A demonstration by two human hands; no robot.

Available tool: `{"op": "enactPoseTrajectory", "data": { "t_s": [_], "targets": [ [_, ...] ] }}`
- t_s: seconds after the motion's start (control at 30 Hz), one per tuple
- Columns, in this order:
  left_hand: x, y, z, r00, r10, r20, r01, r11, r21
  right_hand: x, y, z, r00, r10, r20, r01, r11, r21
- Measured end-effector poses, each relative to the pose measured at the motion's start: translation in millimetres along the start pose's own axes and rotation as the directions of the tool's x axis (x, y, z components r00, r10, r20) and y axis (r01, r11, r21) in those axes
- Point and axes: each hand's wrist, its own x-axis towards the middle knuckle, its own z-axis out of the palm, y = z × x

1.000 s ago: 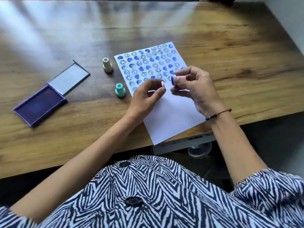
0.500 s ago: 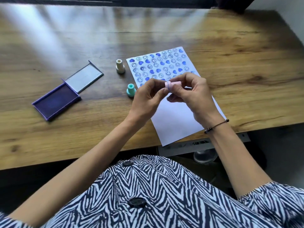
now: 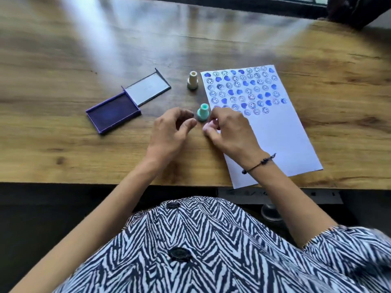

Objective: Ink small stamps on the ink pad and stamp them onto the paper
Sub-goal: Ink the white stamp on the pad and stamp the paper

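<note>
A white paper lies on the wooden table, its upper half covered with several blue smiley and heart prints. A teal stamp stands upright just left of the paper's edge, with a cream stamp upright beyond it. The purple ink pad lies open to the left, its lid flat behind it. My right hand holds a small pink stamp at its fingertips, low and just right of the teal stamp. My left hand hovers beside it with fingers curled apart, holding nothing.
The table's near edge runs just below my wrists, and the paper's bottom corner overhangs it slightly. A dark window ledge borders the far side. My striped shirt fills the bottom of the view.
Both hands have moved left off the paper toward the teal stamp and lowered. My left hand has let go of the pink stamp, which stays in my right hand. The camera shifted.
</note>
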Motion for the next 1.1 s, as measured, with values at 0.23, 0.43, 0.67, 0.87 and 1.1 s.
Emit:
{"op": "enactPoseTrajectory", "data": {
  "t_s": [0.23,0.43,0.67,0.87,1.1],
  "targets": [
    [8,-7,-9,0.997,-0.082,-0.013,0.080,0.988,-0.131,33,-11,-22,0.992,0.048,-0.116,-0.069,0.980,-0.186],
    [23,-5,-15,0.993,-0.110,-0.047,0.098,0.972,-0.213,120,-18,-3,0.996,0.066,0.061,-0.048,0.963,-0.266],
    [23,-15,-40,0.970,-0.187,-0.157,0.112,0.912,-0.395,118,-39,7,0.985,0.080,0.153,-0.115,0.965,0.236],
    [11,-26,-62,0.957,-0.177,-0.228,0.069,0.906,-0.417,86,-76,17,0.947,-0.003,0.320,-0.215,0.735,0.643],
    [-8,-46,-88,0.928,-0.238,-0.286,0.035,0.821,-0.570,81,-106,49,0.956,-0.099,0.277,-0.117,0.737,0.666]
  ]
}}
